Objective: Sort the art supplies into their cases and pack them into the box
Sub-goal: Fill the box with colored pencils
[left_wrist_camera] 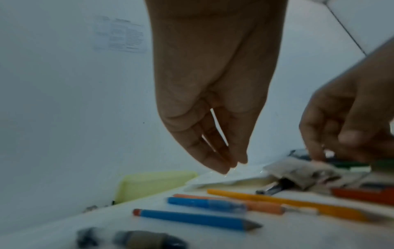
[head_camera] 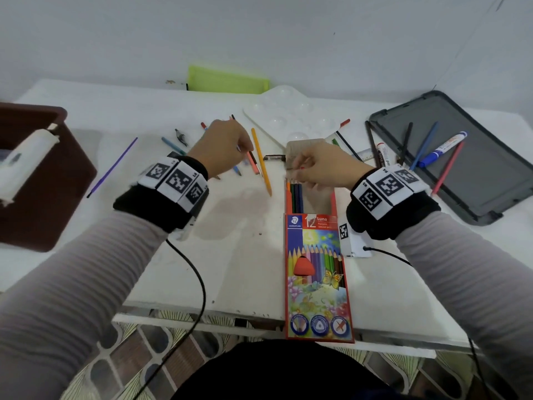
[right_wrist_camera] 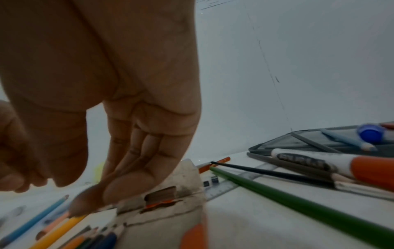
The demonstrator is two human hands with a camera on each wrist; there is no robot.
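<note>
An open coloured-pencil box lies lengthwise at the table's front, with several pencils showing inside. My right hand is at the box's raised flap, its straight fingers touching the flap, thumb apart. My left hand hovers over loose pencils, fingertips gathered and pointing down, holding nothing. Under it lie a yellow-orange pencil, a salmon pencil and a blue pencil.
A brown box stands at the left edge. A dark grey lid at right carries a blue marker and pencils. A white palette and green tray sit behind. A purple stick, green pencil and ruler lie loose.
</note>
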